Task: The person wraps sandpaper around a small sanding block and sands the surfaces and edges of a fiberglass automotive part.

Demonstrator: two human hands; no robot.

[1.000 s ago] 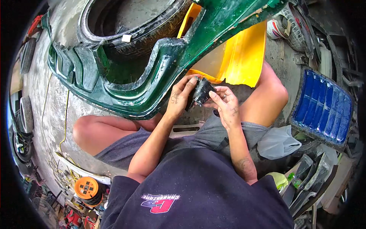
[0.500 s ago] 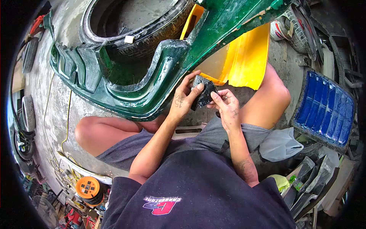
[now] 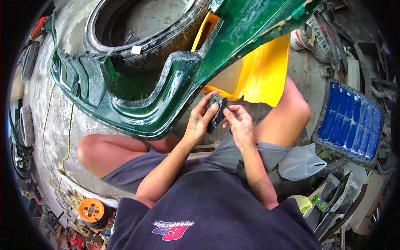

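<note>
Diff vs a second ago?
The black piece now shows a narrower face; turned or folded, can't tell which. The right hand has drawn slightly closer to the left hand. No grip visibly taken or released. Green body panel and tire: unmoved.

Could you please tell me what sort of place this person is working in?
Probably a vehicle body-parts workshop: a large green molded panel lies in front of the person, a tire is just beyond it, and a ribbed blue panel lies off to the right.

Grey floor (image 3: 89, 121), tire (image 3: 177, 36) lying flat, yellow cord (image 3: 71, 127)
</note>
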